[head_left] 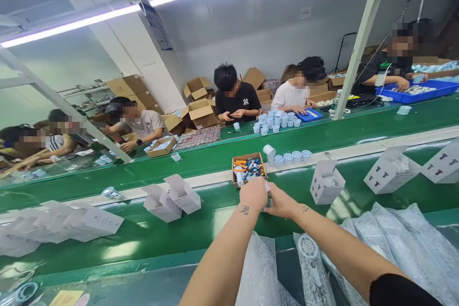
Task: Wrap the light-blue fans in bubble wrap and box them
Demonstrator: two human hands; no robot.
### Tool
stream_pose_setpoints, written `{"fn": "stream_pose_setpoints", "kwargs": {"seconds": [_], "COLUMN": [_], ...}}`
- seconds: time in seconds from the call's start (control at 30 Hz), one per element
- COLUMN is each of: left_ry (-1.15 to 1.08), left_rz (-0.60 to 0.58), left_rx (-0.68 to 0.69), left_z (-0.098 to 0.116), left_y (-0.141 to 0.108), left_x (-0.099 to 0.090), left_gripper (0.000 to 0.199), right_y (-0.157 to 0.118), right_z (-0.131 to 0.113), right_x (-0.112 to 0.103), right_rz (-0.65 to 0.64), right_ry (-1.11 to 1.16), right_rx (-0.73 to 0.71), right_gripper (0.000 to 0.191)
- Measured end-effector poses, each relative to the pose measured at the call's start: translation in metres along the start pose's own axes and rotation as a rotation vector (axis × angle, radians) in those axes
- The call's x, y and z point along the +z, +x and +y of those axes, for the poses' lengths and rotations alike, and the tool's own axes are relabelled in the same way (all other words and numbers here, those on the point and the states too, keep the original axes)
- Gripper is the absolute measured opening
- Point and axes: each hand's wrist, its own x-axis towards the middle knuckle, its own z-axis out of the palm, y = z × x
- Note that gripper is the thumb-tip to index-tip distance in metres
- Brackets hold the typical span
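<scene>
Over the near green belt, my left hand [254, 193] is closed, its back toward me, at the front edge of a small cardboard box [235, 180]. My right hand [281, 202] is closed close beside it. Between the two hands a narrow strip of a pale grey piece shows, too hidden to name. Inside the box lie orange-handled tools and small dark and blue parts [254, 166]. Behind the hands stand a white cylindrical part [268, 154] and several light blue round parts [288, 158].
Open white printed boxes [324, 190] stand along the belt [215, 210] on both sides. Bubble-wrapped items [311, 267] lie nearest me. A silver-blue cylindrical part [112, 193] rests at left. Several co-workers sit across a farther belt, near stacked light blue cups [278, 119].
</scene>
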Motion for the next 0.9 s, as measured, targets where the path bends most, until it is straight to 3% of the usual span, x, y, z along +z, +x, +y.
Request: {"fn": "stream_pose_setpoints", "kwargs": {"seconds": [0.1, 0.2, 0.37, 0.43, 0.5, 0.57, 0.63, 0.67, 0.73, 0.83, 0.9], "left_ry": [-0.003, 0.029, 0.051, 0.04, 0.058, 0.116, 0.155, 0.159, 0.139, 0.069, -0.067], "left_rz": [0.082, 0.188, 0.178, 0.12, 0.023, -0.011, -0.026, -0.034, -0.028, 0.014, 0.064], "left_rx": [0.019, 0.235, 0.53, 0.839, 1.231, 1.385, 1.38, 1.364, 1.331, 1.19, 0.951], "left_z": [0.017, 0.022, 0.042, 0.059, 0.075, 0.087, 0.095, 0.098, 0.101, 0.092, 0.071], "left_y": [-0.006, -0.014, -0.044, -0.068, -0.093, -0.111, -0.118, -0.118, -0.115, -0.107, -0.103], "left_x": [0.018, 0.037, 0.067, 0.093, 0.129, 0.166, 0.19, 0.194, 0.184, 0.141, 0.107], "left_gripper": [0.042, 0.04, 0.02, 0.019, 0.011, 0.005, 0.008, 0.009, 0.012, 0.021, 0.024], "right_y": [-0.002, -0.003, 0.0, 0.0, -0.001, -0.005, -0.012, -0.016, -0.025, -0.037, -0.038], "right_z": [0.008, 0.022, 0.045, 0.049, 0.046, 0.037, 0.025, 0.017, 0.001, -0.022, -0.036], "right_x": [-0.018, -0.04, -0.07, -0.077, -0.085, -0.094, -0.103, -0.107, -0.116, -0.122, -0.118], "right_rz": [0.001, -0.02, -0.102, -0.118, -0.112, -0.06, 0.042, 0.101, 0.206, 0.295, 0.32], "right_ry": [-0.006, -0.005, 0.011, 0.007, -0.007, -0.031, -0.061, -0.074, -0.091, -0.087, -0.066], "right_rx": [-0.009, 0.015, 0.053, 0.06, 0.059, 0.049, 0.028, 0.013, -0.023, -0.078, -0.112], "right_gripper": [0.053, 0.064, 0.072, 0.075, 0.079, 0.081, 0.073, 0.064, 0.041, 0.018, 0.013]}}
